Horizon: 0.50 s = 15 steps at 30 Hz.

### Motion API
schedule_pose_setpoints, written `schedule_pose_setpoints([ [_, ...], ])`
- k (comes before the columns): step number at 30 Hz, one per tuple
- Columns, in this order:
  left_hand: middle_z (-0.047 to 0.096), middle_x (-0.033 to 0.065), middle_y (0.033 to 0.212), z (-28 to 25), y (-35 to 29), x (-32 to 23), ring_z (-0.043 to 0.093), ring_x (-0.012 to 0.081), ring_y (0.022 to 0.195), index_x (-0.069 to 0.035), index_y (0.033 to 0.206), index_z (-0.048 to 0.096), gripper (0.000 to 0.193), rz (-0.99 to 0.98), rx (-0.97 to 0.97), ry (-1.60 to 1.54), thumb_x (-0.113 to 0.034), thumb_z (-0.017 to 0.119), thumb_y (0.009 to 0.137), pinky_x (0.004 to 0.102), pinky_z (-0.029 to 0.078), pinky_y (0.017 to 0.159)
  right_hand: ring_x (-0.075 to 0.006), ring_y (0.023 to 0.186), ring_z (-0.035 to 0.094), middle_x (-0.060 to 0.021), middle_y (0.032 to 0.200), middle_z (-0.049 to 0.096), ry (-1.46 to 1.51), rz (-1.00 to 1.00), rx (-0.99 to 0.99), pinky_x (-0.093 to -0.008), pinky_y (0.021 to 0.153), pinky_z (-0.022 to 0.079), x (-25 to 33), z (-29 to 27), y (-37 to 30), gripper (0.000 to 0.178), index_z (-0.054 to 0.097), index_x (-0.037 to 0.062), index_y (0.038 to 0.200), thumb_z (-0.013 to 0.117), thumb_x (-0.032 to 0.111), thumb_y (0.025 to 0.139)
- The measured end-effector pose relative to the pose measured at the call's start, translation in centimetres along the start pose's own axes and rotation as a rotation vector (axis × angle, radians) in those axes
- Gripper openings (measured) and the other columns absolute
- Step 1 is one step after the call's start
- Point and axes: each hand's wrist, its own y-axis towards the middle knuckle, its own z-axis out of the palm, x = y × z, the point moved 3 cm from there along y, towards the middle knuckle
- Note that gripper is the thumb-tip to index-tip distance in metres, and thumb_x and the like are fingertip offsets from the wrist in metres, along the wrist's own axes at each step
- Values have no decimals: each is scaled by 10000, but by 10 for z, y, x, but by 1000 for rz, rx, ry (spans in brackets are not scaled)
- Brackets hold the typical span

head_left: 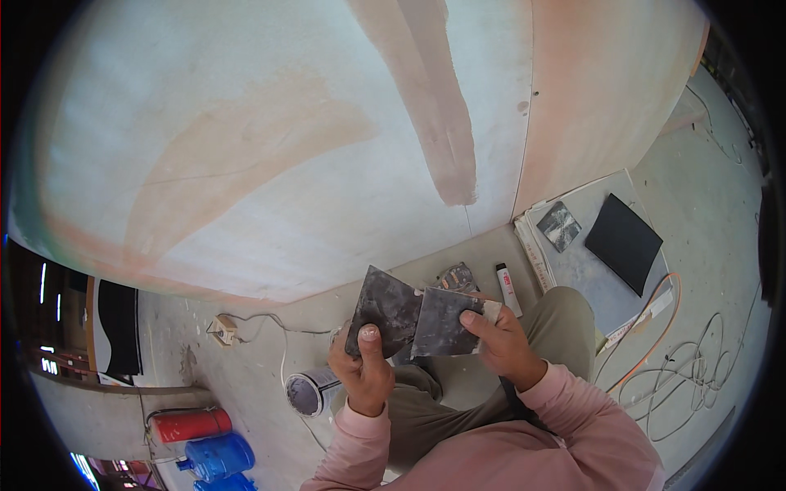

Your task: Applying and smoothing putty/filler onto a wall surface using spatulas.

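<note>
My left hand [364, 372] grips a dark grey, worn sheet of sandpaper [385, 307] by its lower left corner, thumb on top. My right hand [499, 340] pinches a second dark sheet of sandpaper [442, 321], which overlaps the first at the middle. Both sheets are held up in front of my knees, over my olive trousers [557, 323]. Pink sleeves cover both forearms. Behind the sheets rises a large whitish curved panel with pinkish filler streaks [286, 164].
On the concrete floor lie a small white tube [508, 288], a round tin [309, 391], a power socket with cable [223, 330], a board stack with a black sheet [623, 241] and a small grey sheet [559, 225], looped wires [688, 372], plus red [190, 425] and blue cylinders [219, 456].
</note>
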Motion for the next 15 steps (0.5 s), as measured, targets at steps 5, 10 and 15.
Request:
schedule_pose_setpoints([
  [5, 552, 30, 680, -3, -1, -2, 471, 128, 619, 26, 844, 628, 430, -6, 40, 13, -354, 543, 1028, 282, 343, 555, -89, 1017, 628, -34, 1127, 683, -28, 6, 25, -277, 894, 509, -4, 9, 3, 306, 595, -8, 1277, 568, 162, 1024],
  [10, 588, 93, 662, -4, 0, -1, 528, 186, 578, 40, 871, 659, 392, -3, 126, 80, -310, 558, 1016, 316, 398, 551, -96, 1012, 633, -34, 1128, 683, 7, 11, 21, -283, 879, 517, -6, 16, 5, 300, 599, -10, 1270, 566, 164, 1027],
  [15, 550, 68, 624, 6, 3, -2, 472, 144, 556, 33, 839, 633, 384, -28, 136, 89, -298, 560, 1020, 312, 350, 522, -119, 995, 651, -31, 1107, 685, 177, 26, 40, -296, 854, 528, 1, 2, 11, 323, 592, -4, 1278, 575, 196, 1025],
])
